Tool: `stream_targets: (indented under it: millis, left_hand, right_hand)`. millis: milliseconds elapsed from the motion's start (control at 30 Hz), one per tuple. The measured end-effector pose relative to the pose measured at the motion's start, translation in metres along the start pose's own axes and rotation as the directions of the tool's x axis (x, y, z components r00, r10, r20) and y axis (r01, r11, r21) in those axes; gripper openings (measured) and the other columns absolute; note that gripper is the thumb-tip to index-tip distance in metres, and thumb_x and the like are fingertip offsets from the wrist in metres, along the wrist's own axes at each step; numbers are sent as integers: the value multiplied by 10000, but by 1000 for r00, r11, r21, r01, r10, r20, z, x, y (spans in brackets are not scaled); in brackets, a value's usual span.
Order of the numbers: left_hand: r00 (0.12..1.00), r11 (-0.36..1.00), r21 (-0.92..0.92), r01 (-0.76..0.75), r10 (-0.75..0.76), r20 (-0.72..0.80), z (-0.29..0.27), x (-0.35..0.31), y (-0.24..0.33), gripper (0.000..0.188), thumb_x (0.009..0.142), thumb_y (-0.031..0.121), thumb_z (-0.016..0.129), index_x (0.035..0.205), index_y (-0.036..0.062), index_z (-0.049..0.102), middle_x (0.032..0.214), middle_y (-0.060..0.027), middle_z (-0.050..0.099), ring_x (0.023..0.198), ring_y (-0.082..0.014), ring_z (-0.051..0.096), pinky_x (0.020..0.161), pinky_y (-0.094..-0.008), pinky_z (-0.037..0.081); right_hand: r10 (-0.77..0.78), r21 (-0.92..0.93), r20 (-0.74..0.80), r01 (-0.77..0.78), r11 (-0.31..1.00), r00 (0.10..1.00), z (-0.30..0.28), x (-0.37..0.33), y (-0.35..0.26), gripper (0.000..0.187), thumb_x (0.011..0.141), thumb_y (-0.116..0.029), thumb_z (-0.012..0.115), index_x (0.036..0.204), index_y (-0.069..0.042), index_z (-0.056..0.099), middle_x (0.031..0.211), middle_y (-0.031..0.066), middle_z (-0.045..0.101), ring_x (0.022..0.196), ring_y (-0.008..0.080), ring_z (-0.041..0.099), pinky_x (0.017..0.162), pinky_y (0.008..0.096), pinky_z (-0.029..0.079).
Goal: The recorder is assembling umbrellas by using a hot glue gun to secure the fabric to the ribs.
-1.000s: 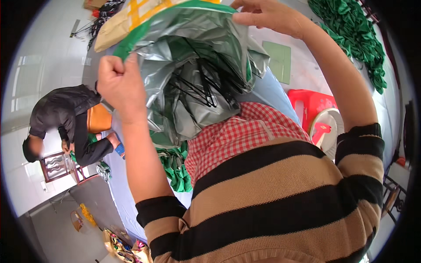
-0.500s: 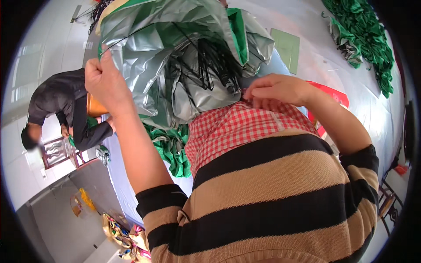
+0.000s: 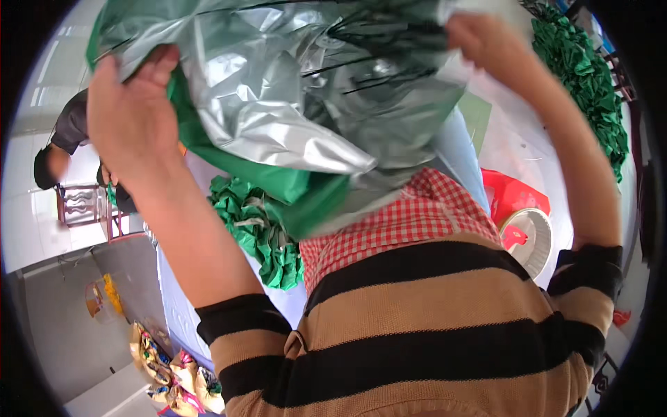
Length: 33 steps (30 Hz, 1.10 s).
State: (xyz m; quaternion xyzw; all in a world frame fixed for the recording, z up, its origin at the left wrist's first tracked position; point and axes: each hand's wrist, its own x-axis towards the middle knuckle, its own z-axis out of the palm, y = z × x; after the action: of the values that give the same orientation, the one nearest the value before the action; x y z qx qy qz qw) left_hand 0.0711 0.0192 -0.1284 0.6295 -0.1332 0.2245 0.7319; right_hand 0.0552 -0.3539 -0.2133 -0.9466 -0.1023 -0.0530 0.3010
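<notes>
A green umbrella (image 3: pixel 278 104) with a silver lining spreads across the upper middle of the head view, loosely folded, its lining toward me. Thin black ribs (image 3: pixel 389 42) run over the silver side and bunch toward the right. My left hand (image 3: pixel 135 118) grips the cloth's left edge, fingers curled round it. At the umbrella's upper right, beside the bunched ribs, my right hand (image 3: pixel 490 45) is closed and smeared by motion; which part it grips cannot be made out. Below, the lower folds hang over a red-and-white checked cloth (image 3: pixel 410 215) at my waist.
Crumpled green cloth (image 3: pixel 267 243) lies just below the umbrella. A larger green heap (image 3: pixel 580 90) is at the far right. A roll of tape (image 3: pixel 531 243) and a red bag (image 3: pixel 514 194) are at my right. Another person (image 3: pixel 69 132) bends at the left near a chair (image 3: pixel 80 205).
My right hand has gone from my waist up to the umbrella's upper right. My left hand has shifted left, and the umbrella is raised and spread wider. The tape roll has come into view.
</notes>
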Motion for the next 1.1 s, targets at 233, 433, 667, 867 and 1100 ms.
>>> stream_targets:
  millis: [233, 433, 667, 867, 1100]
  left_hand:
    - [973, -12, 975, -224, 48, 224, 8, 13, -44, 205, 903, 212, 627, 894, 7, 624, 830, -136, 648, 695, -295, 649, 679, -421, 515]
    - [940, 613, 734, -293, 46, 337, 39, -54, -73, 244, 795, 129, 752, 955, 28, 598, 895, -103, 636, 775, -262, 634, 671, -358, 508]
    - [898, 856, 435, -281, 74, 434, 79, -78, -59, 346, 762, 39, 758, 1077, 28, 614, 1099, -128, 617, 965, -255, 623, 729, -324, 535]
    - [850, 732, 466, -498, 305, 429, 83, -74, -53, 494, 719, -60, 716, 1182, 41, 577, 1172, -144, 604, 1052, -313, 614, 818, -372, 534]
    - [795, 623, 496, -605, 499, 344, 71, -67, -51, 459, 704, -126, 645, 1130, 42, 599, 1045, -132, 649, 942, -292, 655, 799, -357, 536]
  right_hand:
    - [-185, -727, 6, 131, 674, 983, -128, 70, -54, 357, 907, -315, 532, 846, 0, 690, 818, 195, 675, 808, 359, 664, 715, 472, 507]
    - [-171, -863, -65, 31, 504, 983, -133, 80, -31, 395, 866, -380, 564, 868, -19, 726, 913, 178, 710, 879, 358, 679, 770, 453, 547]
    - [-62, -846, -38, 1, 534, 997, -152, 64, -59, 366, 844, -352, 579, 788, -20, 723, 746, 189, 680, 722, 361, 671, 673, 461, 531]
    - [-81, -668, 41, 88, 739, 996, -142, 43, -85, 357, 867, -316, 581, 824, 25, 679, 660, 215, 611, 609, 303, 628, 613, 420, 491]
    - [-71, -408, 121, 115, 906, 990, -115, 36, -98, 377, 891, -301, 601, 791, 61, 629, 581, 182, 534, 531, 208, 521, 552, 397, 434]
